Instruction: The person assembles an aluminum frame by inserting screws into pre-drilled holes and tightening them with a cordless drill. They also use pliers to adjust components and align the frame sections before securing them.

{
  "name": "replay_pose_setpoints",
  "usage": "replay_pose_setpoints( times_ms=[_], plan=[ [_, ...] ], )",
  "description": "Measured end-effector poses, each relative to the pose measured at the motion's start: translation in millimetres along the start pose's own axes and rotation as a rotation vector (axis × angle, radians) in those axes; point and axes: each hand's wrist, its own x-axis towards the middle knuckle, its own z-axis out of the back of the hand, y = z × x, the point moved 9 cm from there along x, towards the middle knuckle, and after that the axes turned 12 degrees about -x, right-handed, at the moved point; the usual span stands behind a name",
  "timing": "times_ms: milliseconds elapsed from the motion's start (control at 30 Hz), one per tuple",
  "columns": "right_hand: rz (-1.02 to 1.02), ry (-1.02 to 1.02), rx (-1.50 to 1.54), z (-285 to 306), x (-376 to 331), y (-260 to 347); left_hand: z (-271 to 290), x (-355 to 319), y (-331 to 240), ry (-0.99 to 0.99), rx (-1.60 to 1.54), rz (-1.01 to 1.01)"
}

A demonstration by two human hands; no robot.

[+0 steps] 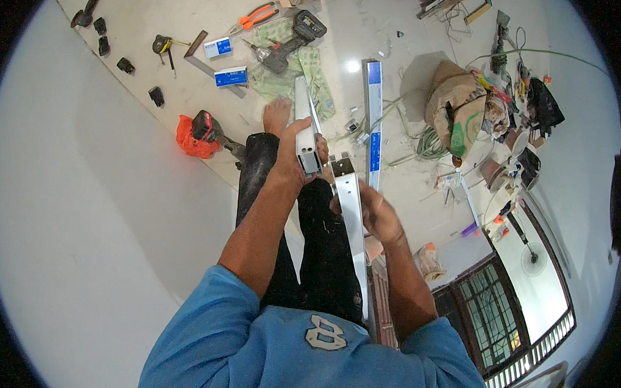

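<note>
My left hand (293, 149) is closed around a white hollow metal profile (302, 106), whose open end faces back toward me. To the right of it, my right hand (380, 213) grips a long silver metal channel (351, 212) from the side, its fingers partly hidden behind the metal. Dark small holes show near the channel's far end, next to a dark block or bracket (342, 167). The two pieces lie side by side, their ends close together; whether they touch I cannot tell. The channel's lower part runs back alongside my right leg.
Beyond my feet a cordless drill (281, 53) lies on a green patterned cloth (321, 92), near orange-handled pliers (256, 16) and blue-white boxes (231, 76). Another cordless tool (213, 130) sits left on an orange bag (191, 140). A long blue-white box (374, 121) and a brown sack (454, 103) are right.
</note>
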Motion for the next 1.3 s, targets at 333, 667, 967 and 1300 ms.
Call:
replay_pose_setpoints(
  times_ms=[333,667,967,1300],
  plan=[
    [-0.328,-0.11,-0.066,29,271,-28,1,0,-5,-0.011,0.1,0.062],
    [-0.419,-0.154,-0.022,45,273,-42,1,-6,4,-0.308,0.158,-0.033],
    [-0.311,0.082,-0.032,60,206,-13,-35,-4,12,-0.066,0.132,-0.184],
    [-0.094,-0.389,-0.972,-17,-23,40,-40,-1,46,-0.11,0.01,-0.11]
  ],
)
